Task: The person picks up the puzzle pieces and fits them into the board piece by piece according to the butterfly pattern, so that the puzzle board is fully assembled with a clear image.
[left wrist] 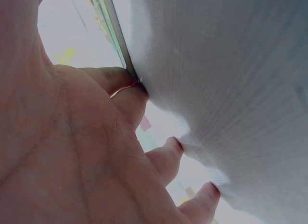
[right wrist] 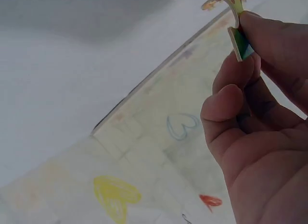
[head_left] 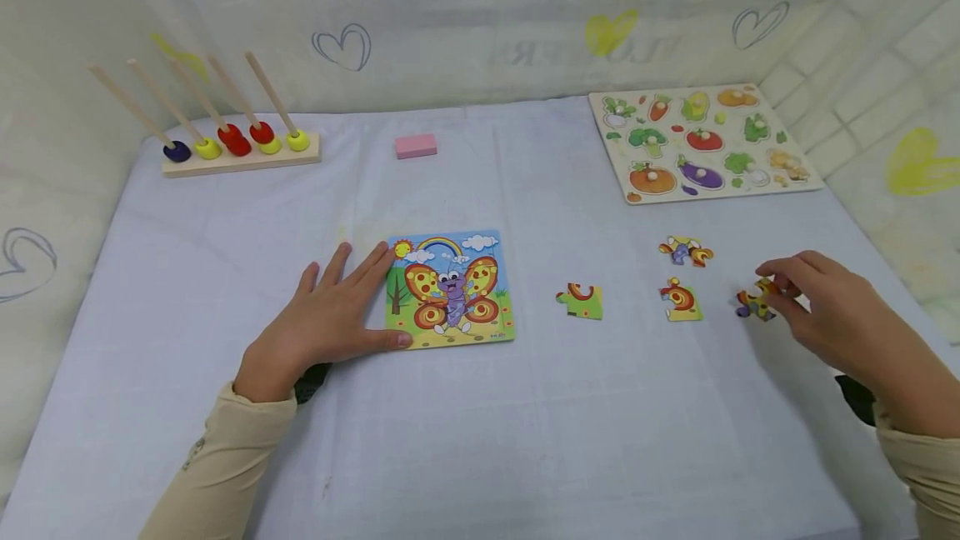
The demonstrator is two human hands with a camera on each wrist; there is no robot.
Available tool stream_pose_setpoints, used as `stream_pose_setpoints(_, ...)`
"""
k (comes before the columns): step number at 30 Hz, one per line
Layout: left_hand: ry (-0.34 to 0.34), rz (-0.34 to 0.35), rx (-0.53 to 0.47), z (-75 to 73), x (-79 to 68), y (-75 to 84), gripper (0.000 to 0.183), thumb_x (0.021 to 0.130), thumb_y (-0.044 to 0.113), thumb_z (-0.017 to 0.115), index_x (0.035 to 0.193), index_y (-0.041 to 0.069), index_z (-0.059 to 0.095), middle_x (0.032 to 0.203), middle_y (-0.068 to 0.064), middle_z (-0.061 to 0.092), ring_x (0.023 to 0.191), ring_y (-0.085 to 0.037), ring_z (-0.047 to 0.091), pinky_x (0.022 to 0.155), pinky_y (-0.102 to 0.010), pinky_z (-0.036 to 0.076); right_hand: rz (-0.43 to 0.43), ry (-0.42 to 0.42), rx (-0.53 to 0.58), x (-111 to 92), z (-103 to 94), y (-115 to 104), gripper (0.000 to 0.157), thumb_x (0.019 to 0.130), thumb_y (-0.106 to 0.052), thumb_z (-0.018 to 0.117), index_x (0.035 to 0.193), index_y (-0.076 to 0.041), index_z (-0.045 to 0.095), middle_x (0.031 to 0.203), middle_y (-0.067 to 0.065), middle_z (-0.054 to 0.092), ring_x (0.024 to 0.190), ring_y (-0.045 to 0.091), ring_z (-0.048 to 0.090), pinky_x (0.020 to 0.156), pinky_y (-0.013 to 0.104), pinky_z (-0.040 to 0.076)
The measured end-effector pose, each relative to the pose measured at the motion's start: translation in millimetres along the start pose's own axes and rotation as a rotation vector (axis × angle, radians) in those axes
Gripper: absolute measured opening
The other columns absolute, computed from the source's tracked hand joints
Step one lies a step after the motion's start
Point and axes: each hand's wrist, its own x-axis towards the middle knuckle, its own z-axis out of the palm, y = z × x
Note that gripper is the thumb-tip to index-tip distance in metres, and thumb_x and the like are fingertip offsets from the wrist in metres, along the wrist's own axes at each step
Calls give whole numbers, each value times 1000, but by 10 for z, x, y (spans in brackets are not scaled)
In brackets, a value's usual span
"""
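A square butterfly puzzle board (head_left: 483, 273) lies flat on the white-covered table. My left hand (head_left: 318, 323) rests at its left side with fingers spread, fingertips at the upper left corner and thumb on the lower edge. In the left wrist view, the fingers (left wrist: 166, 161) reach down to the cloth beside the board's thin edge. Over at the right, my right hand (head_left: 843, 307) pinches a colourful jigsaw piece (head_left: 752, 304) between thumb and fingers, close over the cloth. Its green-and-blue part (right wrist: 242, 45) shows in the right wrist view.
Three loose jigsaw pieces lie between the hands: a green one (head_left: 585, 303), one with a swirl (head_left: 682, 302), and a purple-and-orange one (head_left: 686, 251). Farther back are a vegetable peg board (head_left: 667, 140), a pink block (head_left: 416, 147) and a bead stacker (head_left: 243, 160).
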Motion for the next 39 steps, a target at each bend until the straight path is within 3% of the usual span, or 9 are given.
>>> stream_pose_setpoints(4,4,-3,4,-5,-5,6,122,86,70,78,174,17,13,180,-7,9,161,-48,-5,122,-75,-1,-39,21,20,5,-74,-4,40,65,21,90,96,0,76,83,0,64,73,8,51,61,10,40)
stream_pose_setpoints(7,3,-3,3,-9,-8,9,122,86,70,78,174,16,13,180,-7,9,161,-48,-6,122,-75,-1,-60,18,37,11,-115,-11,38,66,21,89,94,-2,78,81,-5,63,72,3,47,61,13,39)
stream_pose_setpoints(16,1,-5,1,-1,5,6,122,86,70,78,174,17,14,180,-7,9,162,-47,-6,122,-75,-2,40,-17,156,24,-124,-75,31,80,15,85,100,-7,79,83,-4,69,75,1,46,60,14,37)
stream_pose_setpoints(26,1,-5,4,-1,7,3,122,85,71,78,174,17,13,180,-7,8,161,-48,-6,122,-75,-2,197,-97,380,105,-11,-182,19,95,3,78,110,-9,77,91,-2,74,81,-1,60,63,12,44)
stream_pose_setpoints(32,2,-7,6,-1,3,3,123,85,71,78,174,18,12,180,-7,8,161,-48,-6,123,-74,-2,222,-146,472,176,121,-258,16,100,-1,75,115,-5,74,99,4,73,84,2,64,69,11,51)
stream_pose_setpoints(39,5,-5,8,-1,2,0,123,85,71,78,174,18,13,180,-7,9,161,-48,-6,122,-75,-1,189,-182,551,243,242,-389,14,100,-2,75,113,-4,72,100,8,74,83,9,68,70,14,54)
